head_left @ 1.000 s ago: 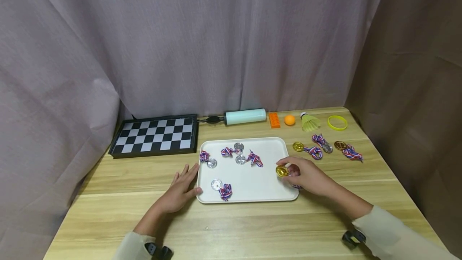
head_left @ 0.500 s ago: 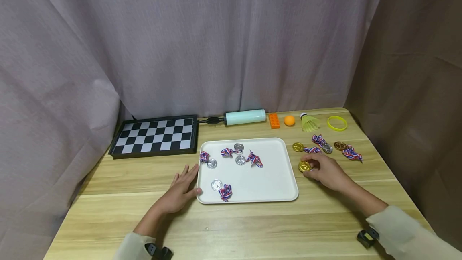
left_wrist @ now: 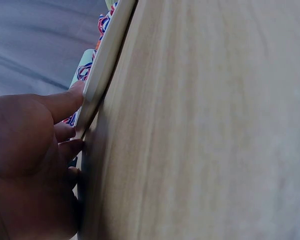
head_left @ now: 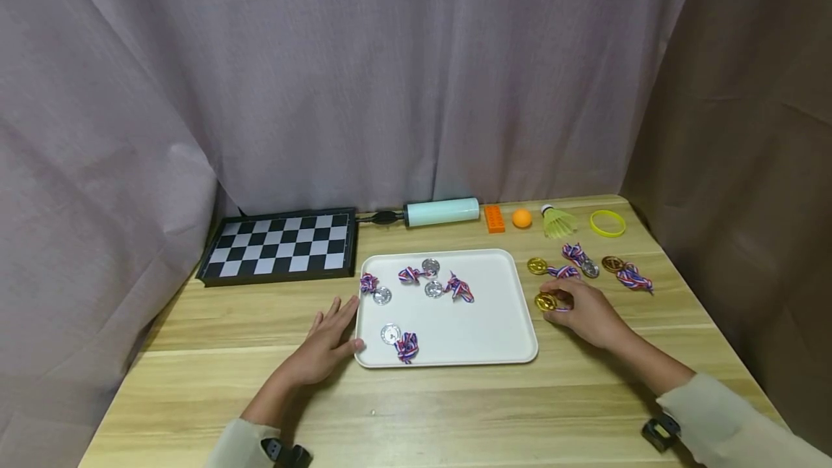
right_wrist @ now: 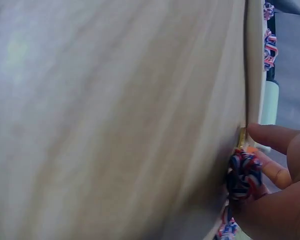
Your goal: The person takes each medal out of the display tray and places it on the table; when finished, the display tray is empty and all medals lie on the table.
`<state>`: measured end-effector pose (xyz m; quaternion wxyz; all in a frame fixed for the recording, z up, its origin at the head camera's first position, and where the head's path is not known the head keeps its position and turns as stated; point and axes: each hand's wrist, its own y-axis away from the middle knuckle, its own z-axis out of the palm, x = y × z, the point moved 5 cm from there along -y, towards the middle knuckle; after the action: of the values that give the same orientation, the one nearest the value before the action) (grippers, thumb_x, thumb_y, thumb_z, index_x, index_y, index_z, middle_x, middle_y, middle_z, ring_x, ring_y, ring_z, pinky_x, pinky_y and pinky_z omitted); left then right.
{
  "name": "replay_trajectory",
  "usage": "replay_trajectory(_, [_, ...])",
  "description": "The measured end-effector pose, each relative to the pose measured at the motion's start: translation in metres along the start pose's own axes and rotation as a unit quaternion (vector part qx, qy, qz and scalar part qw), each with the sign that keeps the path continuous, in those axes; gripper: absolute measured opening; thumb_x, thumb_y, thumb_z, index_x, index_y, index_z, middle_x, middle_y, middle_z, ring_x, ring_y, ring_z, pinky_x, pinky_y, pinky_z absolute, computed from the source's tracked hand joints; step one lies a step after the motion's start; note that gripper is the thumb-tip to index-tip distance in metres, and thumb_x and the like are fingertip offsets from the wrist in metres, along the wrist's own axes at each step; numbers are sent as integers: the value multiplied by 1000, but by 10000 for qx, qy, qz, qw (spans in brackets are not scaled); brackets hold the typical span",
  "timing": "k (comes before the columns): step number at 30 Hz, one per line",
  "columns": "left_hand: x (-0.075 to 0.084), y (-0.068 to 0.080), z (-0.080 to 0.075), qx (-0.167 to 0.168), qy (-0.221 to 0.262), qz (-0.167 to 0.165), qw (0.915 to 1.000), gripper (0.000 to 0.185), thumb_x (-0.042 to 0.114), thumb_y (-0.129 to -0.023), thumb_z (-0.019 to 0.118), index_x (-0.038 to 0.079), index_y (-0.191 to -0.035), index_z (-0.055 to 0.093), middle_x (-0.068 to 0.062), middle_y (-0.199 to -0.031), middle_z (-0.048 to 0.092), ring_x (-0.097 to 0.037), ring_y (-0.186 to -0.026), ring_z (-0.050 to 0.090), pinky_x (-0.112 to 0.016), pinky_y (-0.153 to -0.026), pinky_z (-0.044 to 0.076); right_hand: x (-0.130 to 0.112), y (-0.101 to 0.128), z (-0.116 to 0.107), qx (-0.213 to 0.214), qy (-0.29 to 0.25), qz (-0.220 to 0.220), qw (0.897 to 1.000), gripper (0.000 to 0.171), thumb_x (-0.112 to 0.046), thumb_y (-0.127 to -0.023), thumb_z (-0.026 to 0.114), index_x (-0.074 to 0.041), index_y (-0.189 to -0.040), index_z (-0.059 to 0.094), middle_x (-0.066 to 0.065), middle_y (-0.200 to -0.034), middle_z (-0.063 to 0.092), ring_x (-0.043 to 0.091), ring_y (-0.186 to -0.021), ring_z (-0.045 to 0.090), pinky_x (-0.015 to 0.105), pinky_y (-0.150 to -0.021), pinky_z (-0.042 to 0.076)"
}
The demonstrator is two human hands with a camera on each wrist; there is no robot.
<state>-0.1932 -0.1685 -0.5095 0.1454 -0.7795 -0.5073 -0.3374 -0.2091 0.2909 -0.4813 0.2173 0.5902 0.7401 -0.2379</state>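
At the left of the head view, a folded chessboard (head_left: 279, 244) lies flat near the curtain, apart from the other items. The left hand (head_left: 325, 341) rests flat on the counter (head_left: 455, 410) with fingers spread; the thumb touches the lower left corner of the white tray (head_left: 500, 323), a contact that would brace the tray against sliding. The left wrist view confirms the thumb (left_wrist: 65, 102) laid along the tray rim (left_wrist: 105, 60). Inside the tray, four silver medals with striped ribbons lie scattered toward the upper left and lower left, for example one silver medal (head_left: 390, 333) near the thumb. Behind the tray, a pale cylinder (head_left: 442, 211), an orange block (head_left: 494, 217), an orange ball (head_left: 521, 217), a shuttlecock (head_left: 557, 221) and a yellow ring (head_left: 607, 222) form a row. Right of the tray, three further medals (head_left: 588, 266) lie on the bare counter. The right hand (head_left: 585, 313) is curled around a gold medal (head_left: 546, 301), just beside the tray's right edge and at counter level. The right wrist view shows the bundled ribbon (right_wrist: 244, 175) tucked against the palm, probably gathered so it does not trail; the view is too blurred to confirm the exact finger placement.
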Motion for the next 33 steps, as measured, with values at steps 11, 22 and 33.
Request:
replay_trajectory(11, [-2, 0, 0, 3, -26, -7, 10000, 79, 32, -105, 59, 8, -165, 14, -11, -172, 14, -39, -159, -1, -63, -124, -8, -49, -24, 8, -170, -412, -322, 9985, 42, -9, -88, 82, 1, -126, 68, 18, -116, 70, 34, -104, 65, 46, -84, 57])
replay_trajectory(22, [-2, 0, 0, 9, -37, 35, 10000, 79, 33, -105, 60, 8, -165, 15, -12, -172, 14, -40, -158, -1, -64, -123, -7, -101, -61, 59, -616, -948, -933, 9892, 41, -8, -87, 83, -2, -126, 69, 14, -128, 70, 37, -124, 61, 54, -106, 50])
replay_trajectory(33, [-3, 0, 1, 91, -88, 98, 9999, 79, 32, -105, 60, 8, -165, 15, -12, -172, 15, -40, -159, 1, -64, -124, -6, -107, -89, 99, -752, -411, -896, 9923, 42, -23, -82, 89, -10, -119, 74, 2, -115, 70, 26, -114, 60, 45, -103, 48])
